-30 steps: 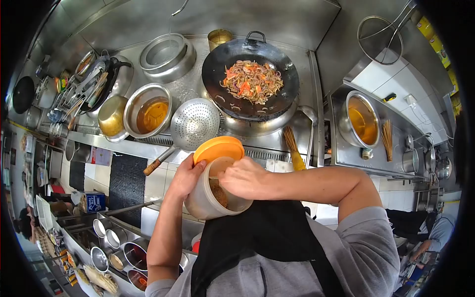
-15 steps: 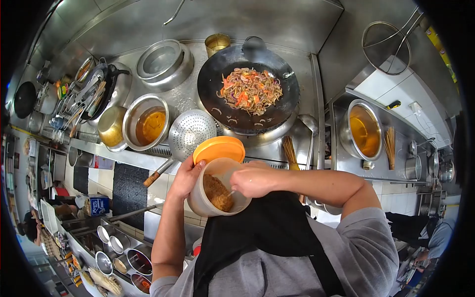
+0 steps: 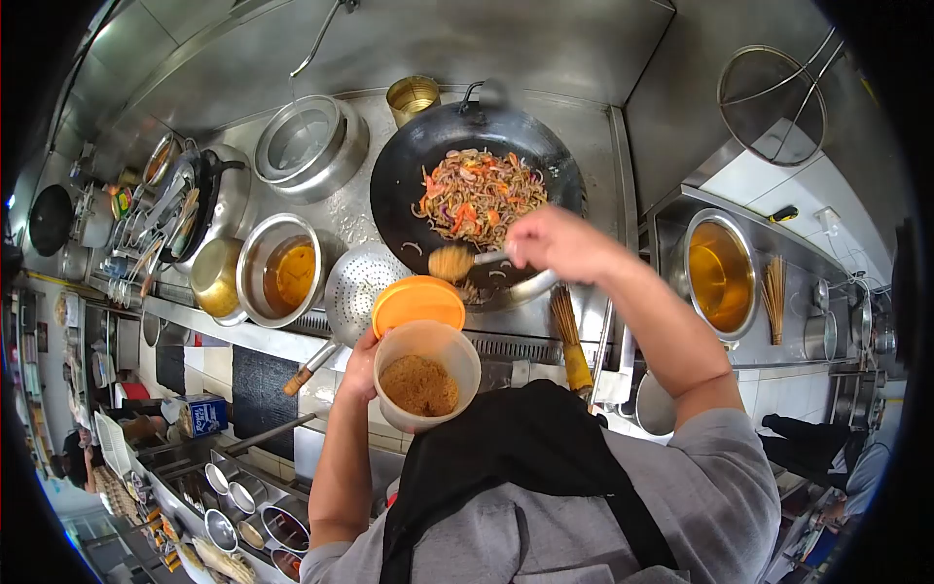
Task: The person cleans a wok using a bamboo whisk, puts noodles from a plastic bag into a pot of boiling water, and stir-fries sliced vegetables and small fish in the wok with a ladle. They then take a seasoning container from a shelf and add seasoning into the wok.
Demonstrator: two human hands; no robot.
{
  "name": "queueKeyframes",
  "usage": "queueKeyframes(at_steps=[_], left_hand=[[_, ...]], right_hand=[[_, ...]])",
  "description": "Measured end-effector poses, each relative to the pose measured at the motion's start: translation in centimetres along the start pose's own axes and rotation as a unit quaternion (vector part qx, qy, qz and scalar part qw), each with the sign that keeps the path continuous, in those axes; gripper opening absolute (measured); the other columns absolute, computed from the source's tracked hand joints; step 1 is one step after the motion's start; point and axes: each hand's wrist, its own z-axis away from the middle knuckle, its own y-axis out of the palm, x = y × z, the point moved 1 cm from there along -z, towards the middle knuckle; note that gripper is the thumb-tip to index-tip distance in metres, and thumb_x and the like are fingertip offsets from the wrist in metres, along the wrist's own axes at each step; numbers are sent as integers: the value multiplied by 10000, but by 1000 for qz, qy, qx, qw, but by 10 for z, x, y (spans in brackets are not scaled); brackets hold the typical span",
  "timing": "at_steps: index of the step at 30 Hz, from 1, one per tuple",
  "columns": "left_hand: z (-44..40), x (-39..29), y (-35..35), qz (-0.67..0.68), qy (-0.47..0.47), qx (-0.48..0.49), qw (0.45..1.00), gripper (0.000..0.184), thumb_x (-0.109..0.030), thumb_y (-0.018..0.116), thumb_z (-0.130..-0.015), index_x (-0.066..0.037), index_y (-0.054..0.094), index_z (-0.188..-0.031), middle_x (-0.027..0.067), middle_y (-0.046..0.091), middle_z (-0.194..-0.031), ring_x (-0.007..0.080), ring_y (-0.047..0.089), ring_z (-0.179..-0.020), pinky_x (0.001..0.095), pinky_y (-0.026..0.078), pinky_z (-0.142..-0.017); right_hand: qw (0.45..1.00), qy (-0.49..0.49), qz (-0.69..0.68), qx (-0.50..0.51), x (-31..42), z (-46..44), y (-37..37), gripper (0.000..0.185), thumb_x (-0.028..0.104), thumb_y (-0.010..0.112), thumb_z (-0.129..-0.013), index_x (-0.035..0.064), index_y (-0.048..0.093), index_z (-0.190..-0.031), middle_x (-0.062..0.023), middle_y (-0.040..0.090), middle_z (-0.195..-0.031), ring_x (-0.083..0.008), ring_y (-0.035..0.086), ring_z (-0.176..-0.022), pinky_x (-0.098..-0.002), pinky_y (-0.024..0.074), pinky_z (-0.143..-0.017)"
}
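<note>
My left hand (image 3: 362, 368) holds a translucent plastic tub (image 3: 397, 404) and an orange lid (image 3: 418, 304) at its rim. Brown powder (image 3: 420, 383) lies inside the tub. My right hand (image 3: 545, 241) grips a spoon (image 3: 486, 257) heaped with the same brown powder, over the near edge of a black wok (image 3: 394, 185). In the wok is a mix of sliced onion, orange pieces and brown strips (image 3: 477, 195). Left of the lid rests a perforated ladle (image 3: 362, 287) with a wooden handle.
Bowls of amber liquid stand left (image 3: 255, 263) and right (image 3: 749, 282) of the wok. A bamboo brush (image 3: 572, 341) lies near the stove's front edge. Behind are a metal pot (image 3: 336, 170) and a tin (image 3: 413, 94). Other people are partly visible at both far sides.
My right hand has come out of the tub with a heaped spoon and moved up to the wok. The lid and tub have shifted slightly left, and the view has moved.
</note>
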Motion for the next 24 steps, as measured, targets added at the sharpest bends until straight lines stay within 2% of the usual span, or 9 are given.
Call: queueKeyframes(at_steps=[3, 6, 7, 8, 11, 13, 17, 19, 24], left_hand=[[8, -7, 3, 25, 4, -5, 1000, 348, -218, 525, -1031, -15, 544, -1312, 96, 654, -1169, 194, 657, -1006, 340, 561, -872], [14, -9, 1, -3, 15, -10, 1000, 373, -217, 534, -1027, -26, 522, -1348, 105, 646, -1195, 204, 654, -1026, 342, 556, -889], [18, 0, -3, -3, 12, -13, 1000, 373, -217, 534, -1027, -26, 522, -1348, 105, 646, -1195, 204, 654, -1026, 342, 556, -889], [19, 10, -9, 13, 24, -21, 999, 370, -211, 534, -1027, -26, 523, -1347, 104, 646, -1199, 205, 651, -1038, 346, 554, -891], [13, -5, -16, -12, 49, -44, 998, 364, -204, 532, -1027, -27, 526, -1345, 100, 648, -1200, 201, 644, -1054, 349, 549, -894], [25, 8, -29, 52, -2, -53, 997, 363, -218, 531, -1028, -21, 534, -1333, 95, 654, -1187, 192, 638, -1066, 344, 535, -916], [26, 1, -21, -147, 25, -61, 987, 347, -233, 511, -1039, 3, 549, -1291, 74, 656, -1130, 140, 620, -979, 305, 525, -865], [32, -18, 0, -197, 12, -70, 978, 336, -228, 512, -1040, 2, 550, -1282, 61, 652, -1101, 122, 605, -943, 295, 521, -835], [39, -24, 21, -136, 27, -52, 989, 410, -264, 575, -1013, -7, 520, -1328, 65, 644, -1114, 113, 595, -971, 287, 512, -852]], right_hand=[[996, 6, -34, -80, -29, -34, -30, 178, 159, 616, -880, 19, 672, -786, -25, 567, -630, -139, 488, -583, -339, 401, -564], [990, 97, -89, -53, -118, -81, -34, 173, 175, 622, -877, 21, 693, -841, -91, 656, -721, -206, 609, -640, -375, 467, -601], [969, 153, 153, -120, -150, -86, -26, 184, 198, 622, -878, 30, 697, -859, -134, 684, -790, -271, 654, -721, -411, 499, -652], [884, 200, 383, -180, -165, -85, -22, 197, 221, 622, -879, 40, 701, -877, -176, 712, -858, -336, 698, -802, -446, 532, -704], [913, 224, 272, -204, -146, -63, -14, 217, 260, 618, -877, 57, 693, -872, -216, 702, -974, -418, 667, -955, -497, 539, -817], [954, 129, 213, -167, -83, -38, -6, 212, 233, 569, -900, 42, 659, -885, -189, 681, -882, -410, 649, -897, -496, 506, -792], [986, -47, 157, -13, 7, -2, 54, 204, 221, 550, -912, 50, 642, -849, -174, 654, -765, -392, 650, -788, -485, 507, -697], [956, -143, 253, 34, 21, 11, 94, 168, 202, 557, -900, 82, 652, -831, -139, 653, -683, -358, 673, -698, -464, 525, -630], [894, -198, 389, 99, 21, 23, 153, 103, 160, 618, -858, 137, 687, -931, -60, 678, -644, -324, 715, -682, -449, 572, -611]])
